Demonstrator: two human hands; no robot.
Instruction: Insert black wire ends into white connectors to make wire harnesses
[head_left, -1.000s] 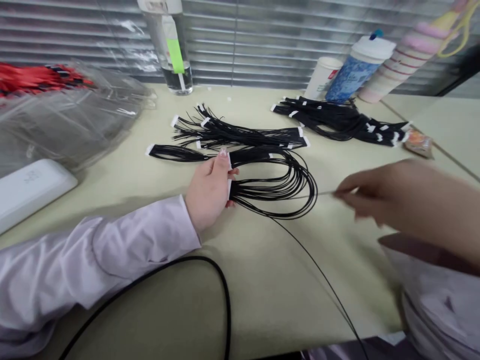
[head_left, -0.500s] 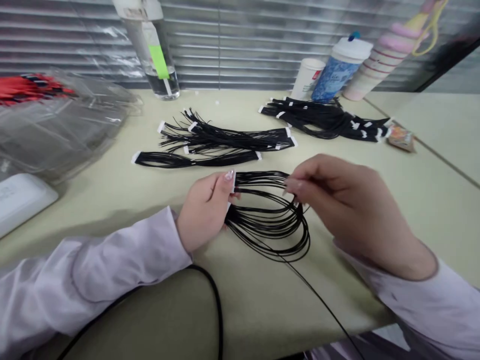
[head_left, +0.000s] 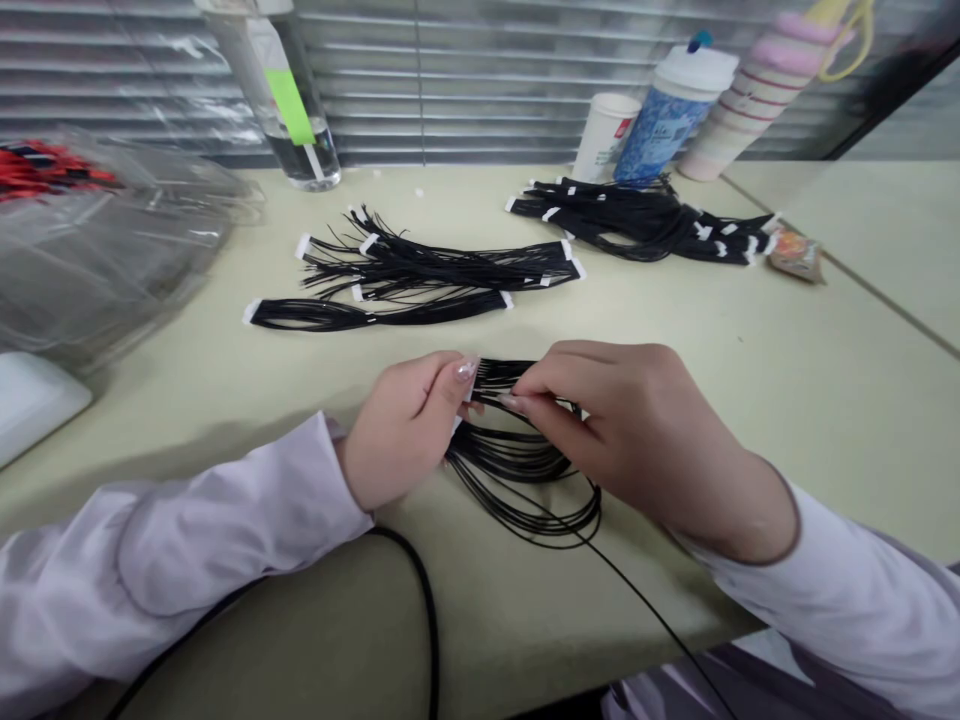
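Observation:
My left hand (head_left: 416,420) is closed around the white connector (head_left: 471,385) at one end of a looped black wire harness (head_left: 517,455). Its thumb presses on top, and a second white connector end shows just below the fingers. Thumb and forefinger of my right hand (head_left: 622,430) pinch a black wire close to that connector. The wires curve round in loops below and partly behind the right hand. One thin black wire (head_left: 637,590) trails from the loops over the table's front edge.
Behind my hands lie black wire harnesses with white connectors (head_left: 442,265), and another pile (head_left: 637,220) is at the back right. Bottles (head_left: 667,115) and a white cup (head_left: 606,135) stand near the blinds. Plastic bags (head_left: 112,260) are on the left. A thick black cable (head_left: 431,610) curves in front.
My right hand has moved left along the wires, from the far bend of the loops to near the connector. My left hand keeps its hold. The view has shifted slightly.

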